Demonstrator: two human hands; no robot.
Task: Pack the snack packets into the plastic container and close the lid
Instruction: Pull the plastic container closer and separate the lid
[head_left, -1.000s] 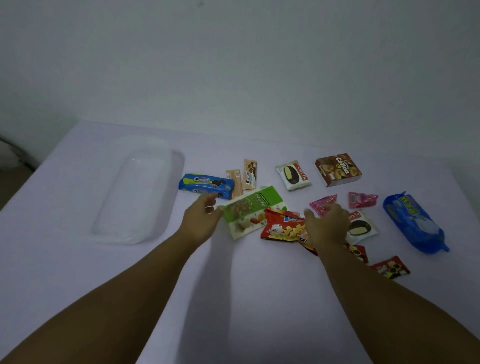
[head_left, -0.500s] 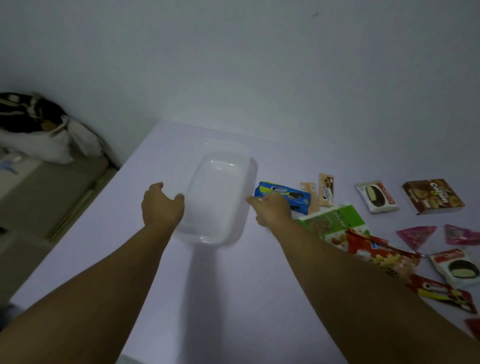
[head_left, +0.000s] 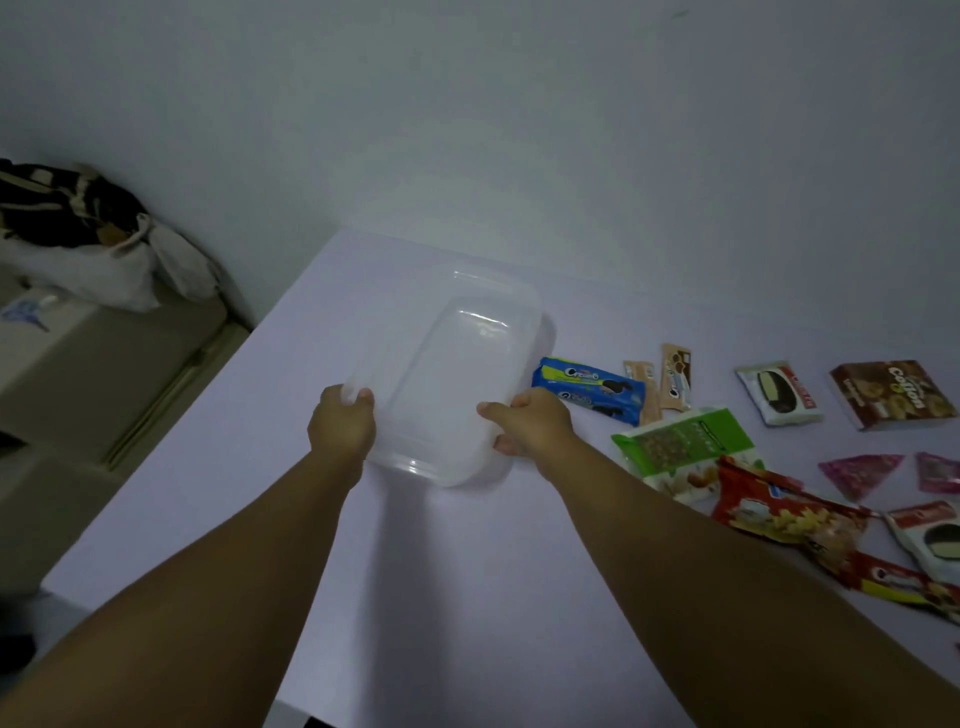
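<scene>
Both hands clamped on the near end of the container (head_left: 457, 384), one per side: left hand (head_left: 342, 427) curled over the left rim with fingertips hooked on the edge, right hand (head_left: 535, 425) gripping the right near corner, thumb on top and fingers tucked under the rim. Clear plastic, lid on, sitting on the white tabletop (head_left: 457, 571) towards its far left corner, long axis running away from the camera. Just right of it, nearly touching, a blue cookie pack (head_left: 592, 387); beside that, two slim tan sachets (head_left: 660, 382) standing side by side. Nearer and right, a green nut bag (head_left: 680, 449) with a red snack bag (head_left: 779, 506) overlapping its near right corner. Further right, a white pie packet (head_left: 777, 392) and a brown biscuit box (head_left: 891, 392), apart from each other. Two pink packets (head_left: 860, 470) near the right edge, another white pie packet (head_left: 935, 540) below them, partly cut off, and a red wrapper (head_left: 904, 584) at the near right. All packets outside the container. Off the tabletop at far left, a dark and white bag (head_left: 78, 234) on a low surface against the wall
</scene>
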